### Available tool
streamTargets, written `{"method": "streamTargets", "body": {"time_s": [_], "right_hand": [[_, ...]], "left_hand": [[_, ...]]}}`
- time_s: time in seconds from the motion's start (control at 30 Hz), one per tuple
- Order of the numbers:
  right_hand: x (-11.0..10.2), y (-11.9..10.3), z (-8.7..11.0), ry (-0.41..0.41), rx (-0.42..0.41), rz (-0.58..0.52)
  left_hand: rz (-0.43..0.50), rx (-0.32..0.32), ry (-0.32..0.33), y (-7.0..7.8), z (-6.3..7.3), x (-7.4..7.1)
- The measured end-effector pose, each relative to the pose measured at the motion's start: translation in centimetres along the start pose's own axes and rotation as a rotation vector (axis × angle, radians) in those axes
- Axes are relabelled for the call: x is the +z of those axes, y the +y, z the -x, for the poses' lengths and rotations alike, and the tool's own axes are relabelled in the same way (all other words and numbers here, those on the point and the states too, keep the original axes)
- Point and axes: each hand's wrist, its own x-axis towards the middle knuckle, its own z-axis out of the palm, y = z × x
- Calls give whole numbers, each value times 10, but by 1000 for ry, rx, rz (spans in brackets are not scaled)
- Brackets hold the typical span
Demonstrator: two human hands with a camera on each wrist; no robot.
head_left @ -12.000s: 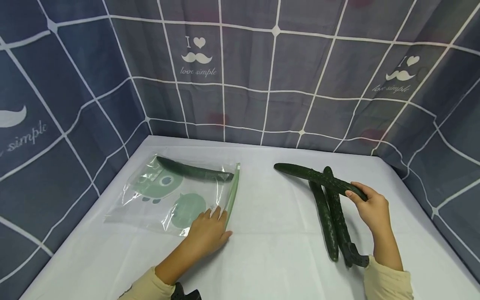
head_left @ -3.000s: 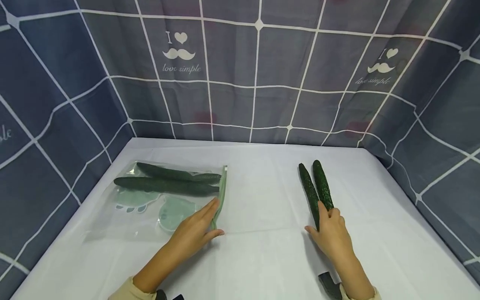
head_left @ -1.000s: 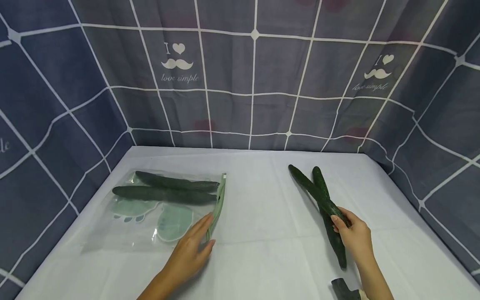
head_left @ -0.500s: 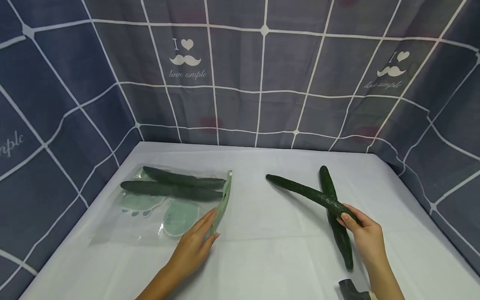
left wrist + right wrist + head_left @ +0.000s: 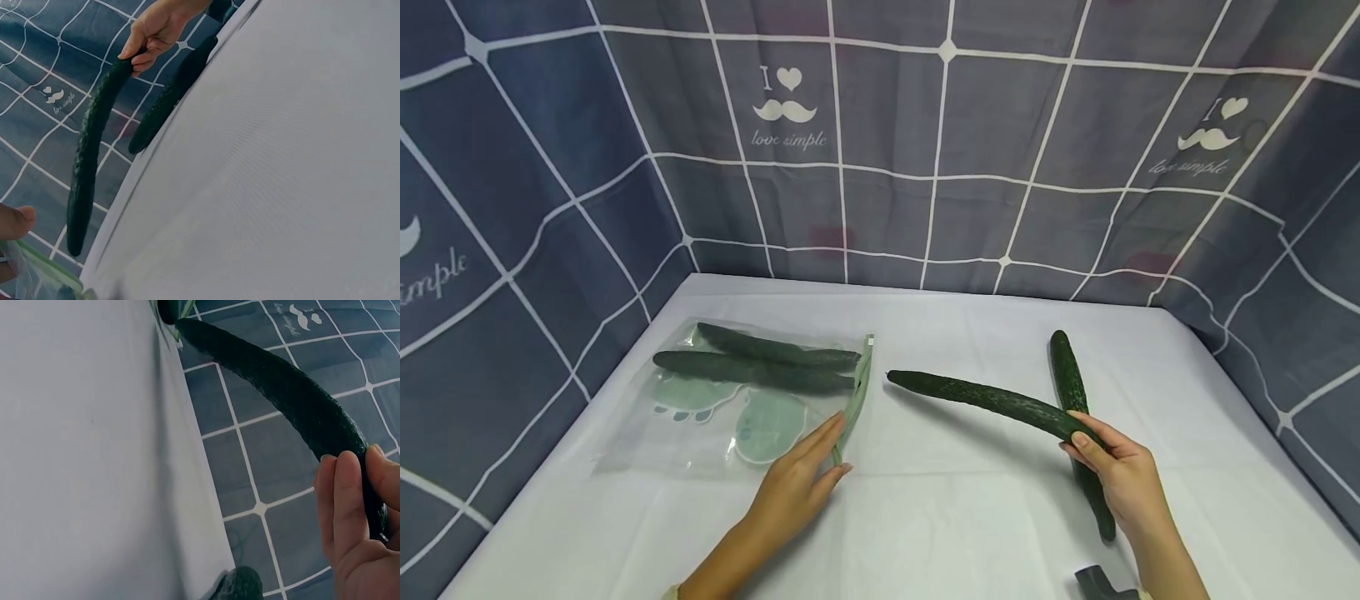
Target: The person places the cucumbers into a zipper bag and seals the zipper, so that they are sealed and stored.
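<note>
A clear zip bag [image 5: 632,442] with green prints and a green zip edge [image 5: 857,392] lies on the left of the white table. Two cucumbers [image 5: 752,371] lie inside it, side by side. My left hand [image 5: 797,479] touches the bag near the zip edge, fingers straight and thumb apart. My right hand [image 5: 1123,471] pinches one end of a long cucumber [image 5: 977,396]; its far tip points left, close to the zip edge. Another cucumber [image 5: 1067,367] lies on the table beneath the held one, partly hidden by that hand. In the right wrist view, fingers and thumb grip the held cucumber [image 5: 281,387].
The table [image 5: 955,533] has a white cloth. A dark grid-patterned curtain [image 5: 887,208] encloses its back and both sides. A black wrist mount [image 5: 1101,583] shows by the right wrist.
The bag has gained a second cucumber since the earliest frame. My right hand has picked up one of the two loose cucumbers and swung its tip left towards the bag. My left hand stays at the bag.
</note>
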Motion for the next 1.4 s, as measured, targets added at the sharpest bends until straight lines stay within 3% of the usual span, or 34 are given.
{"method": "streamTargets", "body": {"time_s": [0.37, 0.63, 0.83, 1.17, 1.4], "right_hand": [[24, -2, 2, -119, 50, -80], [54, 9, -6, -195, 147, -130], [79, 20, -15, -252, 258, -171], [133, 39, -38, -287, 409, -174], [174, 49, -50, -310, 472, -157]], "left_hand": [[-87, 35, 5, 1, 1, 0], [-121, 22, -2, 3, 4, 0], [-147, 10, -14, 4, 5, -1], [-143, 41, 31, 3, 6, -2], [-148, 21, 20, 3, 7, -4]]}}
